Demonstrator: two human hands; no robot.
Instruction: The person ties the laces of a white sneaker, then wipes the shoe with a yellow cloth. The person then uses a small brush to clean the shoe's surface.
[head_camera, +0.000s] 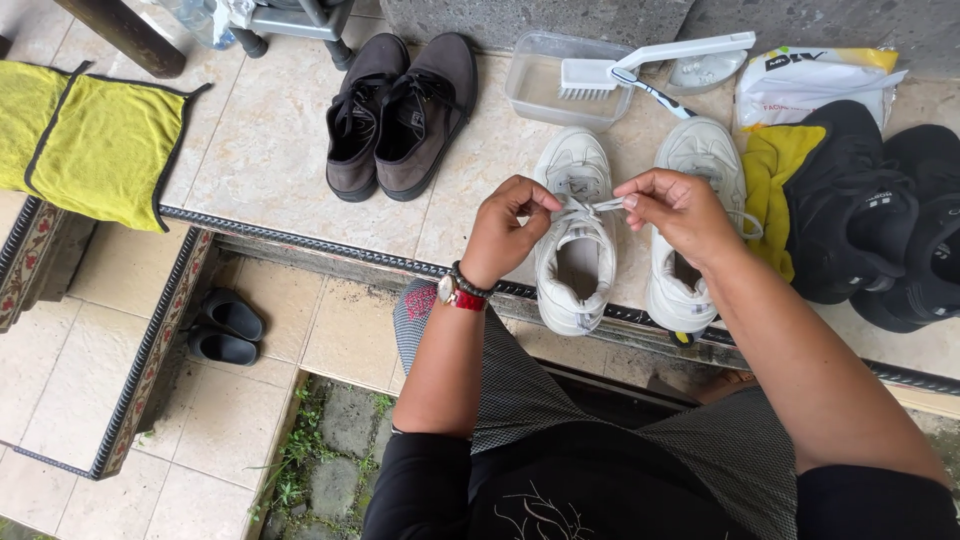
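Pinching the white lace (590, 208) between them, the left hand (510, 232) and right hand (678, 208) work over the left white shoe (575, 240) at the tiled ledge's (290, 150) near edge; a hard tug could tip it off.

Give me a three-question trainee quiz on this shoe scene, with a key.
1. True or false: both hands pinch the lace of the left-hand white sneaker.
2. What lies across the clear plastic tub? A) sponge B) white scrub brush C) spoon
3. Which wrist wears a watch?

Key:
1. True: left hand and right hand grip the white lace.
2. B, the white scrub brush.
3. The left.
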